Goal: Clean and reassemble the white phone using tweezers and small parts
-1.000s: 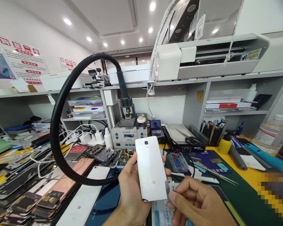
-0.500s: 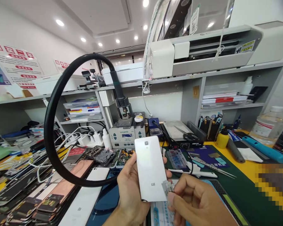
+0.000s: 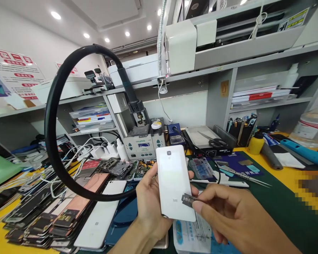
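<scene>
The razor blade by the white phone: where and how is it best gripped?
Probably pinch the razor blade across its flat faces at the end the right hand holds, coming from the right. It is thin and flat, its long edges likely sharp, and its other end shows against the white phone.

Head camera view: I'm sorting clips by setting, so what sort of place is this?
Probably a phone repair workshop: a pile of phone parts on the left, what looks like a hot-air soldering station behind, and a white phone held in the left hand.
</scene>
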Motion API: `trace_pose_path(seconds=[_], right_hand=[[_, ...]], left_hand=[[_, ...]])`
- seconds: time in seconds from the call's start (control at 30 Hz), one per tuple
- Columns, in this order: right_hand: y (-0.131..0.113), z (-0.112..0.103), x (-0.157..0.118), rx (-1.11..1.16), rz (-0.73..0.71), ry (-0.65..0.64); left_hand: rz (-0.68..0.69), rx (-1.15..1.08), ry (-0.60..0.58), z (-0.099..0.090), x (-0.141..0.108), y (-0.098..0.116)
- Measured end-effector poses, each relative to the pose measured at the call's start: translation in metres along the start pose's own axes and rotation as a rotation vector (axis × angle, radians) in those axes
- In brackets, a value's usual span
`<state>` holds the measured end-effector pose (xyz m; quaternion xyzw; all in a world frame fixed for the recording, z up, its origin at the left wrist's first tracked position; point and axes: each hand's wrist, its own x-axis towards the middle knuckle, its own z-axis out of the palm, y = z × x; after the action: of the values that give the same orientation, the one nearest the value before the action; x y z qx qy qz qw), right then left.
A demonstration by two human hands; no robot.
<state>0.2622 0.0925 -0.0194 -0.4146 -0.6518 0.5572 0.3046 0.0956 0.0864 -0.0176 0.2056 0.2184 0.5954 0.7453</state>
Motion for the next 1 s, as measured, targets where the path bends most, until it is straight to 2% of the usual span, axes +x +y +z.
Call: trace_pose_path(seconds=[0.2,0.6,1.0], right_hand=[[-0.003,0.002,0.001,0.035,0.063,0.023],[-0.007,0.004,0.0,0.021,0.092,0.048],[0.003,0.001,0.004,-0.17,-0.034,0.103]], left_hand=[[-0.011,-0.019,0.012,0.001,0.0,0.001],[-0.024,-0.001,0.039,0.002,0.0,0.002],[-0.007,-0.006,0.047,0.002,-0.003,0.0]])
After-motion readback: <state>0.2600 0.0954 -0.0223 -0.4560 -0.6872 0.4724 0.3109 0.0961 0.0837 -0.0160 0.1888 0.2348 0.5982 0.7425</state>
